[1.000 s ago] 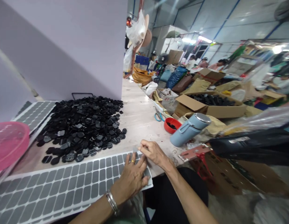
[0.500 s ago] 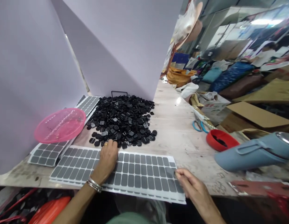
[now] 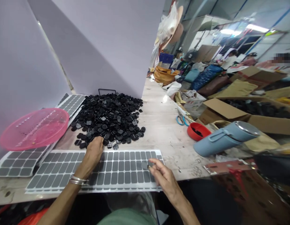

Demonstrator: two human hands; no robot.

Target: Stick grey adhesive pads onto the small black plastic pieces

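A sheet of grey rounded rectangular stickers [image 3: 121,187] lies along the front of the table, on top of another sheet. Over its right end, my right hand [image 3: 165,178] pinches a small grey sticker [image 3: 144,165] between thumb and forefinger. Behind the sheet rises a heap of small black plastic pieces [image 3: 112,112], some with pale markings. At the near edge of this heap is my left hand [image 3: 93,151], its fingers curled down and together among the pieces. Its fingertips are hidden, so what they hold is unclear.
A pink mesh basket [image 3: 34,128] rests on more sticker sheets [image 3: 16,164] at left. On the right are blue-handled scissors [image 3: 182,120], a red bowl [image 3: 197,132] with black pieces and a blue flask [image 3: 226,137]. Cardboard boxes [image 3: 227,109] and people sit beyond.
The view has swung right, so the table things appear further left. My left hand stays at the heap's near edge; my right hand still holds the sticker over the sheet.
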